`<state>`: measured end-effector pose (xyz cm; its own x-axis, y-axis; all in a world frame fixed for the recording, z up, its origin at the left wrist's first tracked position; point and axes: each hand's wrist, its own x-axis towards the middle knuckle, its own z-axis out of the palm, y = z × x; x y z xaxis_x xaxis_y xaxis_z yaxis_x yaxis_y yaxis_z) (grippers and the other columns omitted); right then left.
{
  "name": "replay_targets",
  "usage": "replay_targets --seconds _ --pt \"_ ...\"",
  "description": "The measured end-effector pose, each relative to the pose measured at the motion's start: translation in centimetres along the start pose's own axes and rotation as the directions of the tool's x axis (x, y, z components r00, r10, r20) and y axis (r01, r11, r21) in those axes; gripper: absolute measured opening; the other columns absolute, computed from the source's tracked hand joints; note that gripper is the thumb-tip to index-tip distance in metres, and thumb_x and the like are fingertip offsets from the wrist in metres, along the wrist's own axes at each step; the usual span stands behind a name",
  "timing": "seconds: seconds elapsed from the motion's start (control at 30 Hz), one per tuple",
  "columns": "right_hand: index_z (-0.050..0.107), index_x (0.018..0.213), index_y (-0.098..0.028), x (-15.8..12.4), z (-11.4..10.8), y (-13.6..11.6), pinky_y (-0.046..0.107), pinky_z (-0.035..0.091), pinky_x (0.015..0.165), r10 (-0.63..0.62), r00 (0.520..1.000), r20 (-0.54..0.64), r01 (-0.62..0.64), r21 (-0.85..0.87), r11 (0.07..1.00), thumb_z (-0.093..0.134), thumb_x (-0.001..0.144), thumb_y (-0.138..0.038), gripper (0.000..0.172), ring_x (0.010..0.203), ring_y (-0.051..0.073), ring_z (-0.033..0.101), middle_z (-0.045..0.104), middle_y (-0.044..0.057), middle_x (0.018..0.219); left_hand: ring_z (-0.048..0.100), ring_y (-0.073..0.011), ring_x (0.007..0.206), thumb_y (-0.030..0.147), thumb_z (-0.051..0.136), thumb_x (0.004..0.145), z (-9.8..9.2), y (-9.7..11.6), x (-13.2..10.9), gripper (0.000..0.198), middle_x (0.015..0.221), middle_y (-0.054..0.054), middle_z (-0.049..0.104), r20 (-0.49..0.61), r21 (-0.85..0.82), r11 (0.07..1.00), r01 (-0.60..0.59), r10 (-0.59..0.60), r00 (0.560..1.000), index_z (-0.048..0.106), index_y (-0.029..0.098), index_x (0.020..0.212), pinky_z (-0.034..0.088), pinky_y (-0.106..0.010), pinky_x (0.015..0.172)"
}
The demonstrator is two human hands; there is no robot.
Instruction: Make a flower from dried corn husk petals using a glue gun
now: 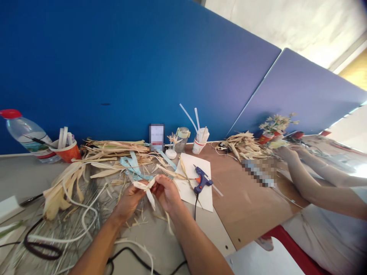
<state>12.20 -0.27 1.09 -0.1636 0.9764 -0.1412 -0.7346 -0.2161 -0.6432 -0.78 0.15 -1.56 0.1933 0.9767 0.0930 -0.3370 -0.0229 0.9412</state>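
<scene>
Both my hands meet over the middle of the table, pinching a pale dried husk strip (147, 187). My left hand (130, 198) grips its left end with closed fingers. My right hand (166, 191) pinches the right part, fingers curled round it. A loose tail of the strip hangs down between the hands. Beneath and behind them lies a heap of dried husks (94, 164) with light blue ribbon strips (132, 166) among them.
A blue glue gun (202, 179) lies on white paper (189, 168) to the right, its black cord trailing toward me. A red cup (67, 151), a water bottle (24, 133), a jar and a cup of glue sticks (200, 143) line the blue partition. Another person's arms (309, 179) work at the right.
</scene>
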Motion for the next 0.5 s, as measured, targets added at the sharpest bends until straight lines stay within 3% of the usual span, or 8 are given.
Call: replay_targets --seconds 0.13,0.23,0.3,0.4,0.5 --pt "0.062 0.067 -0.015 0.0 -0.1 -0.7 0.022 0.041 0.050 -0.032 0.998 -0.050 0.034 0.036 0.999 0.061 0.069 -0.032 0.017 0.049 0.009 0.048 0.055 -0.001 0.058 0.054 -0.0111 0.059 0.028 0.077 0.059 -0.2 0.1 0.4 0.017 0.066 0.002 0.064 -0.196 -0.148 0.989 -0.018 -0.012 0.980 0.069 0.019 0.072 0.046 -0.023 0.061" --pt "0.062 0.071 -0.015 0.5 -0.8 -1.2 0.021 0.038 0.049 -0.171 0.973 -0.157 0.166 -0.044 0.985 0.061 0.069 -0.034 0.019 0.049 0.008 0.045 0.054 -0.001 0.060 0.055 -0.0103 0.060 0.025 0.076 0.061 -0.9 0.3 0.9 0.016 0.070 0.001 0.066 -0.296 -0.224 0.971 -0.083 0.013 0.955 0.069 0.019 0.074 0.047 -0.023 0.061" --pt "0.060 0.072 -0.016 0.8 -1.4 -1.5 0.021 0.035 0.050 -0.303 0.928 -0.218 0.266 -0.182 0.947 0.060 0.072 -0.034 0.018 0.049 0.008 0.043 0.053 -0.003 0.060 0.056 -0.0101 0.060 0.024 0.075 0.061 -1.4 0.5 1.1 0.014 0.069 0.000 0.066 -0.326 -0.254 0.960 -0.117 0.028 0.945 0.069 0.018 0.073 0.048 -0.023 0.063" --pt "0.059 0.073 -0.016 1.1 -2.1 -1.7 0.022 0.034 0.053 -0.493 0.841 -0.221 0.335 -0.503 0.797 0.056 0.074 -0.030 0.014 0.050 0.009 0.040 0.047 -0.005 0.057 0.056 -0.0104 0.060 0.023 0.075 0.061 -1.7 0.9 1.3 0.013 0.066 0.001 0.064 -0.369 -0.227 0.964 -0.141 0.049 0.928 0.067 0.018 0.070 0.047 -0.022 0.060" --pt "0.060 0.081 -0.016 1.0 -2.4 -1.7 0.025 0.037 0.057 -0.587 0.805 -0.086 0.324 -0.766 0.556 0.051 0.077 -0.026 0.014 0.057 0.012 0.045 0.051 -0.003 0.064 0.054 -0.0094 0.058 0.025 0.074 0.062 -1.8 1.1 1.3 0.014 0.067 0.002 0.063 -0.403 -0.168 0.974 -0.153 0.074 0.912 0.065 0.018 0.070 0.044 -0.021 0.057"
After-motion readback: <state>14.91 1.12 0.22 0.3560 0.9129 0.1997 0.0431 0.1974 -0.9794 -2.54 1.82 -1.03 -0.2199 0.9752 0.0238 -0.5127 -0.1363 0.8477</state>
